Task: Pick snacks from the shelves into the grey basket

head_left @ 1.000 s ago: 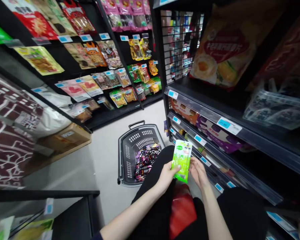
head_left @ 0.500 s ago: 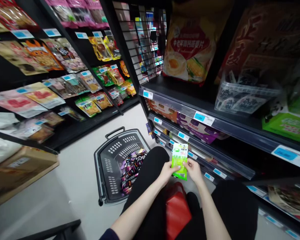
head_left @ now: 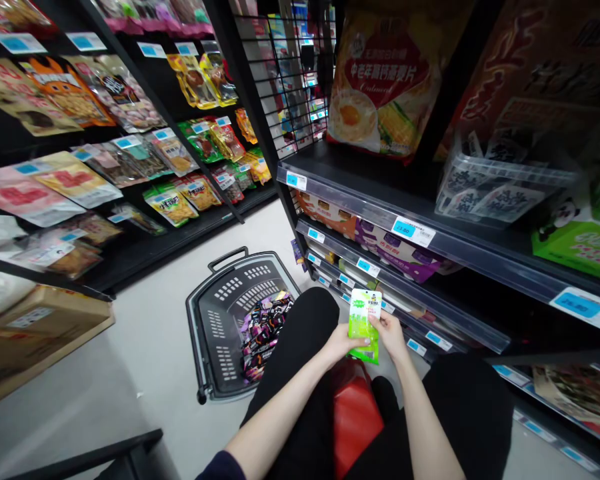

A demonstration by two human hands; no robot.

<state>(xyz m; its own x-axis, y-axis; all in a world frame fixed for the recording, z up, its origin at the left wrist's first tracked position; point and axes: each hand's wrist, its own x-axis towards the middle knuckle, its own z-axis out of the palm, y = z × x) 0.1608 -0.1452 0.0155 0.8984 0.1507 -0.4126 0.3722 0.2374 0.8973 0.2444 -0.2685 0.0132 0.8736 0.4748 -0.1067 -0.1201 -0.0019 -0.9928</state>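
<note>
**Figure: packet held in both hands beside a floor basket.** A green packet [head_left: 364,325] is held upright between both hands, just to the right of the grey basket [head_left: 219,337]. The left hand [head_left: 343,341] is closed on the packet's lower left edge, with the thumb laid across the front. The right hand [head_left: 391,331] is closed on its right edge in a fingertip pinch. The basket stands on the floor, with dark wrapped sweets [head_left: 263,327] heaped on its right side. A red seat [head_left: 356,415] is seen to the right of the basket, nearer the viewer, and low shelves [head_left: 405,293] with blue price tags further right. As judged, the packet is gripped by its edges only. A slackened pinch could let the smooth film slip to the floor, and too firm a thumb could crease it.
</note>
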